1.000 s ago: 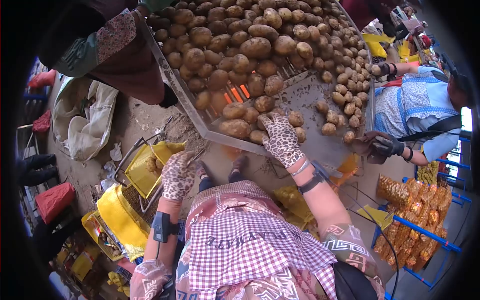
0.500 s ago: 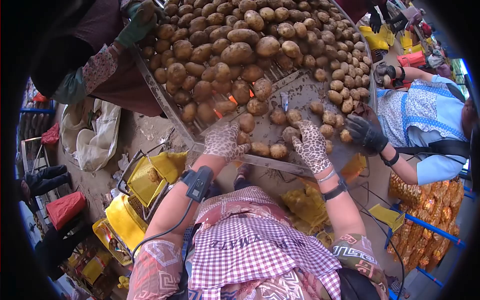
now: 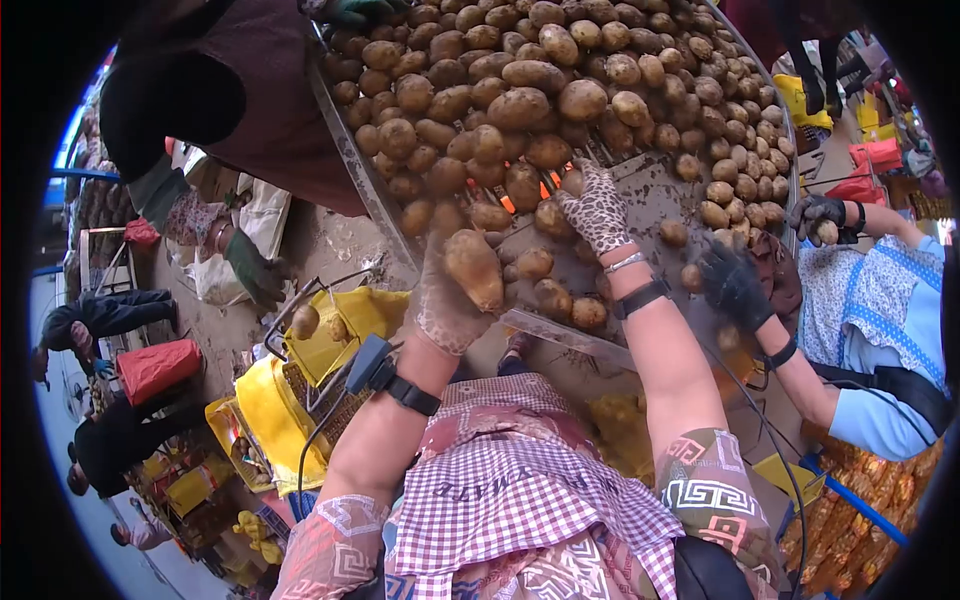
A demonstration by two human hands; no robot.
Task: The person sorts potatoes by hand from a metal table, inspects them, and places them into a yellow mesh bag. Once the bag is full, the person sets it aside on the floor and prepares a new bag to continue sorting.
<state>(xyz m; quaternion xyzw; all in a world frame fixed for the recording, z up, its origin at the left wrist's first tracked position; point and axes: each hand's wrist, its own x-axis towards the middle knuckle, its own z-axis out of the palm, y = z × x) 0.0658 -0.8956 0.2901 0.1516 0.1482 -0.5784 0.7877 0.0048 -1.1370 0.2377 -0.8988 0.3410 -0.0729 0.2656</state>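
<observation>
Potatoes (image 3: 520, 108) lie heaped on a metal sorting table (image 3: 650, 200) with a slatted part. My left hand (image 3: 440, 305), in a leopard-print glove, is at the table's near edge, closed on a large potato (image 3: 474, 270). Further in and to the right, my right hand (image 3: 597, 208), in a matching glove, reaches among the potatoes. Its fingers are around a potato (image 3: 572, 182) partly hidden by the glove. Several loose potatoes (image 3: 553, 298) lie between my two hands.
At the right a co-worker's dark-gloved hands (image 3: 735, 285) are by the table edge, one with a potato. At the left another person's green-gloved hand (image 3: 255, 268) hangs above yellow-lined baskets (image 3: 345, 325). Filled net sacks (image 3: 880, 500) stand at lower right.
My left hand has moved back and now has a large potato. My right hand has moved further up toward the slats. The left co-worker's gloved hand has swung out over the baskets.
</observation>
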